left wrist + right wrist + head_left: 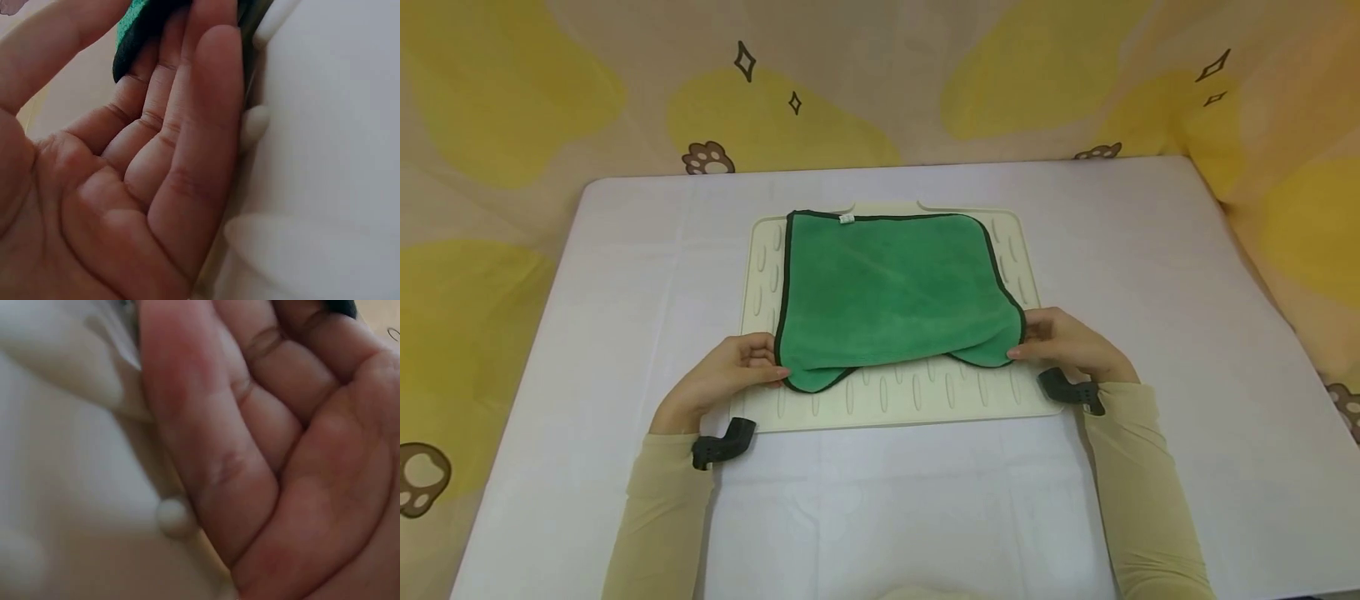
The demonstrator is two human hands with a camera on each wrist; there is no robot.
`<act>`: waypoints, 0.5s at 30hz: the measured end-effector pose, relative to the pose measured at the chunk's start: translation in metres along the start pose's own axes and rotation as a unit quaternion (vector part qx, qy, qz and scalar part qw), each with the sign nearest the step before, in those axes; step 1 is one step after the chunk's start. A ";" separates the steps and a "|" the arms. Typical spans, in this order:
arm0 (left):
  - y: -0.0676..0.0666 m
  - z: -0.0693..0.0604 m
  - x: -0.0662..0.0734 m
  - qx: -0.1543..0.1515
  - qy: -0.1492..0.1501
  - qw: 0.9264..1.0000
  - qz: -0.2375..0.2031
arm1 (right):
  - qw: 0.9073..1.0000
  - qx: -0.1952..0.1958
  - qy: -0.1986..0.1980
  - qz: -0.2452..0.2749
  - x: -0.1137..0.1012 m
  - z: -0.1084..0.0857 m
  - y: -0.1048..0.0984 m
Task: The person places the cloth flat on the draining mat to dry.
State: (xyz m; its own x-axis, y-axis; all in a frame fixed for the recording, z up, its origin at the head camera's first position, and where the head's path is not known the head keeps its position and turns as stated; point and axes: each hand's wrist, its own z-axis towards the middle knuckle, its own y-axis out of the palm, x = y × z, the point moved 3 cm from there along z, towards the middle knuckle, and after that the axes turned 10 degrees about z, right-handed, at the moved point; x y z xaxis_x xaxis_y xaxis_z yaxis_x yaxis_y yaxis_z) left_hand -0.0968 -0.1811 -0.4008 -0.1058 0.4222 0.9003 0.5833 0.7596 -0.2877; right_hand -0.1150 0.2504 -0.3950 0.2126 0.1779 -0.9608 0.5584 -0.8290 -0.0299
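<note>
A green cloth [887, 283] with a dark edging and a small white tag lies over a cream ridged tray [917, 396]. Its near edge is turned under, and two rounded corners stick out below the fold. My left hand [726, 371] pinches the cloth's near left corner between thumb and fingers. At the near right corner, my right hand [1071, 340] pinches the cloth in the same way. In the left wrist view a bit of the green cloth [132, 37] shows beyond the fingers. Only a dark scrap of the edging [342, 306] appears in the right wrist view.
The tray rests on a white-covered table [880, 492]. Behind and at the sides hangs a patterned fabric [865, 92] with yellow patches and paw prints. A black wrist device [724, 443] sits on the left sleeve, another wrist device [1071, 390] on the right.
</note>
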 end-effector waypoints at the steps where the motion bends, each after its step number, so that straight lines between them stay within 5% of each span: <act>1: 0.000 0.000 0.000 0.001 -0.002 1.000 0.004 | 1.000 -0.002 0.004 -0.010 0.000 0.001 0.001; 6: 0.001 0.001 0.001 0.009 -0.006 1.000 0.006 | 0.999 -0.007 0.011 -0.038 -0.001 0.002 0.004; 15: 0.001 0.001 0.001 0.011 -0.008 1.000 0.004 | 1.000 -0.006 0.014 -0.007 0.001 0.002 0.002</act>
State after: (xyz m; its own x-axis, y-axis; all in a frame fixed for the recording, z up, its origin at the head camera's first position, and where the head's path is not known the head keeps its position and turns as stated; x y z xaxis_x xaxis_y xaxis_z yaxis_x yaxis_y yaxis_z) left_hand -0.0974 -0.1794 -0.4008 -0.1145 0.4367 0.8923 0.5656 0.7671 -0.3028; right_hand -0.1150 0.2477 -0.3969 0.2272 0.2038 -0.9523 0.5708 -0.8201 -0.0393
